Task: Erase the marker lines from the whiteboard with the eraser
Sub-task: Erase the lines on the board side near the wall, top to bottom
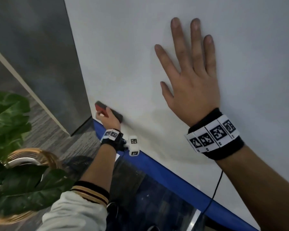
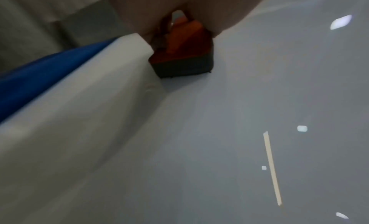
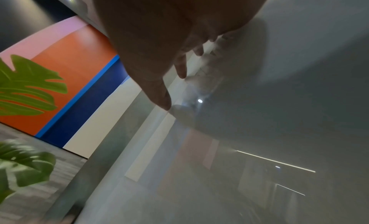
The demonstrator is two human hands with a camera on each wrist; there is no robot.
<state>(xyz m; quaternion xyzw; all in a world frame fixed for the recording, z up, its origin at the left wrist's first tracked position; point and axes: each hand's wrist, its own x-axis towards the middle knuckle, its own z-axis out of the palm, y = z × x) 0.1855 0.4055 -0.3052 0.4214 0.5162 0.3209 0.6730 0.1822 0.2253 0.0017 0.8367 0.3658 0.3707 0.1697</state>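
The whiteboard [image 1: 123,47] fills most of the head view, and I see no marker lines on it. My left hand [image 1: 109,117] grips the red eraser [image 1: 101,106] with its dark felt pad, pressed to the board at the lower left corner. In the left wrist view the eraser [image 2: 183,53] sits against the board [image 2: 239,117] just under my palm. My right hand [image 1: 188,75] lies flat on the board with its fingers spread, well above and to the right of the eraser. Its fingers [image 3: 163,98] touch the glossy board surface [image 3: 279,101].
A blue ledge [image 1: 165,177] runs along the board's bottom edge. A grey panel [image 1: 40,55] stands left of the board. A leafy plant [image 1: 10,139] in a woven basket [image 1: 33,155] sits on the floor at the lower left. A black cable [image 1: 215,192] hangs from my right wrist.
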